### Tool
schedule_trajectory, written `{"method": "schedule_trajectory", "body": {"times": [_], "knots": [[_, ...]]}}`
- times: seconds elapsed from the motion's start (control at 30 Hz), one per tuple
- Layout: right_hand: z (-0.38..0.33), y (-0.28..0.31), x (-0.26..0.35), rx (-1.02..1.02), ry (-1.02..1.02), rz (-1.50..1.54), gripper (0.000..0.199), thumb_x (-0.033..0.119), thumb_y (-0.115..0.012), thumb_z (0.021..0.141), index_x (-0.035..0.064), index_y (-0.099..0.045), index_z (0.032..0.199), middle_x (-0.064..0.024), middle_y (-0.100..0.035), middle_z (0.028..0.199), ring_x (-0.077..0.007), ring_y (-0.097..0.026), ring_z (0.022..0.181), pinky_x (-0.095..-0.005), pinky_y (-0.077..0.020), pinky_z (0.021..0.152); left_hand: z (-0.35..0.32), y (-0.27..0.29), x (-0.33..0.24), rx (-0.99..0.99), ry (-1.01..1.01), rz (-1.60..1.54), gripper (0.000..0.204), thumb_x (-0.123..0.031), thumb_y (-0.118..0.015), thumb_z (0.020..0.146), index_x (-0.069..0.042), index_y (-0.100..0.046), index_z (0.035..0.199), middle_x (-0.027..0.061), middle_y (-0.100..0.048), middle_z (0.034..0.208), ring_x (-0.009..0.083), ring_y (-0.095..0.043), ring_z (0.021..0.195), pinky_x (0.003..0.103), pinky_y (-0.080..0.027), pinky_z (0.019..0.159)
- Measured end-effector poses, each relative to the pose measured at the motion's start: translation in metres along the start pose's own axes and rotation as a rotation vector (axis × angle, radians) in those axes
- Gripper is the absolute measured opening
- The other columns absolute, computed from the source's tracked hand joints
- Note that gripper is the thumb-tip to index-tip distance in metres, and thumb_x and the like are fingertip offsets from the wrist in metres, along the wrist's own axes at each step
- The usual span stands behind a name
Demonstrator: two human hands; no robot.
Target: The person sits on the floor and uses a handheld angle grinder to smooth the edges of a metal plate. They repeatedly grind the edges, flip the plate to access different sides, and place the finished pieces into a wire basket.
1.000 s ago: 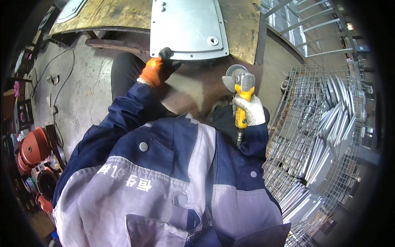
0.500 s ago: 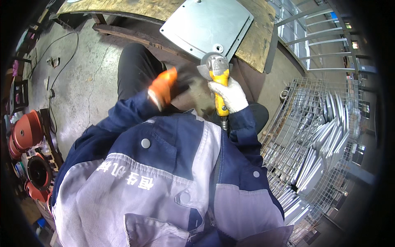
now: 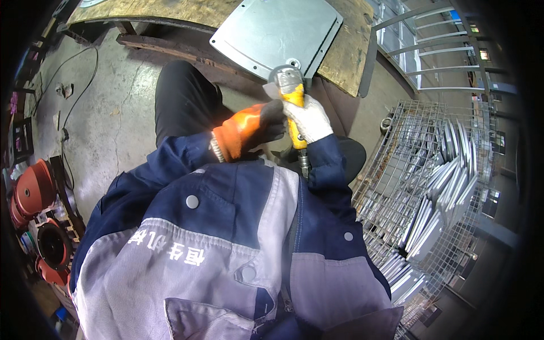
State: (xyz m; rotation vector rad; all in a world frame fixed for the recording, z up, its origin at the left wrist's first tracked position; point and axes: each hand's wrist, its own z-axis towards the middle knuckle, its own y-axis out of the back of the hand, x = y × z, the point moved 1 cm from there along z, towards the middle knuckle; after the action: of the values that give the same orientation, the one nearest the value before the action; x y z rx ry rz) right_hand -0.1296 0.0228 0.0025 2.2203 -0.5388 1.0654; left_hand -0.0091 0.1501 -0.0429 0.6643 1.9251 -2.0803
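Hands now meeting on angle grinder (image 3: 290, 96): right hand (image 3: 309, 119) clamping yellow body, left hand (image 3: 249, 129) closing beside it, off metal plate (image 3: 277, 34) ahead; two-handed grinding prob. imminent.

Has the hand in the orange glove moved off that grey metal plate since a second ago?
Yes. The left hand has left the metal plate and come back to the yellow grinder.

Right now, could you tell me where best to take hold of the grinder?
Grip the grinder by its slim yellow body, from behind the disc, as the right hand does. The body points away from the person, head toward the plate. The left hand steadies it from the left.
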Motion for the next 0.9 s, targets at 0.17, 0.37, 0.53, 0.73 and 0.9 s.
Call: {"method": "schedule_trajectory", "body": {"times": [0.17,0.37,0.53,0.73,0.9], "knots": [[-0.011,0.029,-0.02,-0.09,-0.047,0.146,0.035,0.026,-0.074,0.08,-0.0002,-0.064,0.101,-0.0099,-0.066,0.08,-0.0174,-0.063,0.068,-0.0308,-0.05,0.063,0.028,-0.028,0.011,-0.329,0.151,0.052,0.029,-0.033,-0.056,0.096,-0.006,-0.059,0.103,-0.0007,-0.056,0.081,0.0072,-0.051,0.071,0.024,-0.044,0.061],[-0.033,0.034,-0.023,-0.088,-0.017,-0.02,0.039,0.026,-0.071,0.078,0.0005,-0.062,0.107,-0.0163,-0.068,0.092,-0.0305,-0.067,0.087,-0.0366,-0.0513,0.077,0.021,-0.05,0.015,-0.232,0.172,0.108,0.03,-0.033,-0.058,0.095,-0.005,-0.062,0.107,-0.0012,-0.058,0.083,0.0064,-0.052,0.074,0.022,-0.043,0.063],[-0.016,-0.005,-0.009,0.036,0.232,-0.291,0.035,0.028,-0.062,0.08,0.0034,-0.061,0.105,-0.0224,-0.064,0.102,-0.0374,-0.061,0.101,-0.0412,-0.0487,0.086,-0.013,-0.038,0.005,-0.459,0.071,-0.049,0.036,-0.008,-0.068,0.085,0.0,-0.056,0.119,0.0105,-0.061,0.097,0.0218,-0.061,0.092,0.032,-0.05,0.077],[0.008,-0.042,0.004,0.007,0.234,-0.382,0.029,0.022,-0.058,0.079,0.0009,-0.062,0.098,-0.0255,-0.063,0.1,-0.0434,-0.058,0.099,-0.0482,-0.0476,0.085,-0.037,-0.024,-0.013,-0.326,-0.246,1.039,0.048,0.004,-0.072,0.074,-0.002,-0.055,0.119,0.0157,-0.059,0.1,0.0335,-0.061,0.092,0.038,-0.05,0.078],[-0.003,-0.025,-0.02,-0.032,0.149,-0.282,0.026,0.019,-0.061,0.079,0.0016,-0.063,0.098,-0.0242,-0.065,0.098,-0.0411,-0.061,0.097,-0.0444,-0.049,0.084,-0.022,-0.03,-0.003,-0.279,-0.043,0.858,0.036,-0.006,-0.067,0.085,-0.001,-0.055,0.119,0.0102,-0.06,0.098,0.0237,-0.06,0.089,0.035,-0.05,0.078]]}}
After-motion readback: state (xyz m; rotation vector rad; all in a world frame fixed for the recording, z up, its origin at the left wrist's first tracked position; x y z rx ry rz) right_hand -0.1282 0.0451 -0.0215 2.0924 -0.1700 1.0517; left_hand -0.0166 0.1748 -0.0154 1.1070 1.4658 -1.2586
